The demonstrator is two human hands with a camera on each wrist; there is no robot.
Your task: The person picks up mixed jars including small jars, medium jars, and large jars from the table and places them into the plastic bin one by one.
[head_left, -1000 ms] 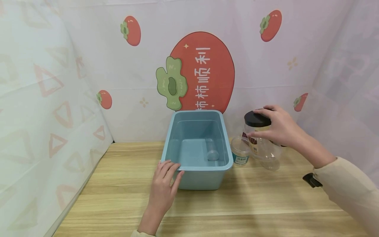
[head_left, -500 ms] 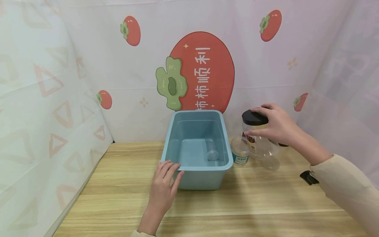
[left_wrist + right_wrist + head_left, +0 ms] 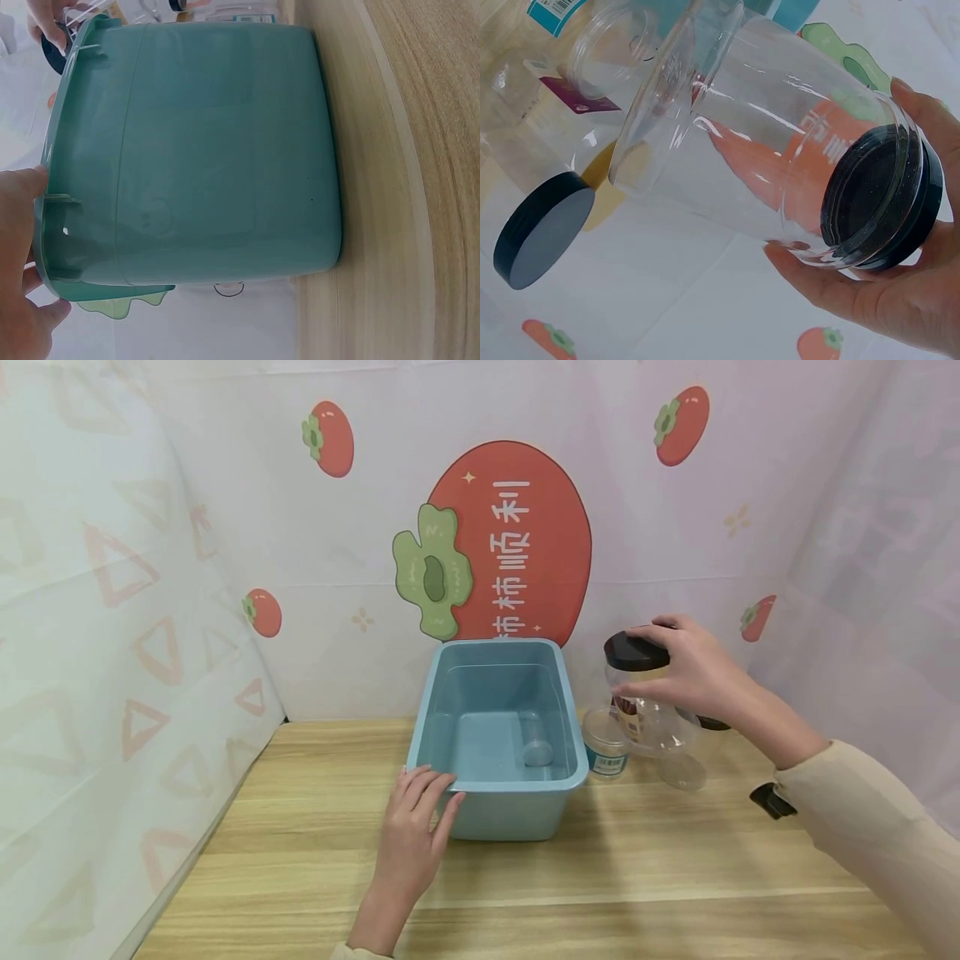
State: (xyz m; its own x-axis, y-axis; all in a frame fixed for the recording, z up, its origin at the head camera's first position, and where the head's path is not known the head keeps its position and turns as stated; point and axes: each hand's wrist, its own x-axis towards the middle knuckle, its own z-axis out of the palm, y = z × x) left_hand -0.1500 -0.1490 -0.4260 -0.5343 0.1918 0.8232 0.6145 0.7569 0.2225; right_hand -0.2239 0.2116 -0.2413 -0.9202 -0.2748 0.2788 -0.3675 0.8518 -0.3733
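Note:
My right hand (image 3: pixel 693 664) grips a clear plastic jar (image 3: pixel 757 142) at its black-lidded end (image 3: pixel 636 651), holding it above the table right of a blue plastic bin (image 3: pixel 506 814). My left hand (image 3: pixel 412 827) holds the bin's near-left corner, fingers over the rim and thumb against the front wall. Inside the bin lies a clear cylindrical container (image 3: pixel 536 747); its kind is hard to tell. Beside the bin stands a small clear tub with a teal label (image 3: pixel 606 762). Another clear jar with a black lid (image 3: pixel 544 229) is behind the held one, partly hidden in the head view.
A wooden table (image 3: pixel 315 860) carries everything. Behind it hangs a white cloth (image 3: pixel 322 677) printed with red persimmons, and a patterned cloth (image 3: pixel 97 635) covers the left side. A round clear container end (image 3: pixel 682 772) shows below the held jar.
My right hand has raised the jar slightly and carried it left, toward the bin. The left hand, the bin and the small tub stay in place.

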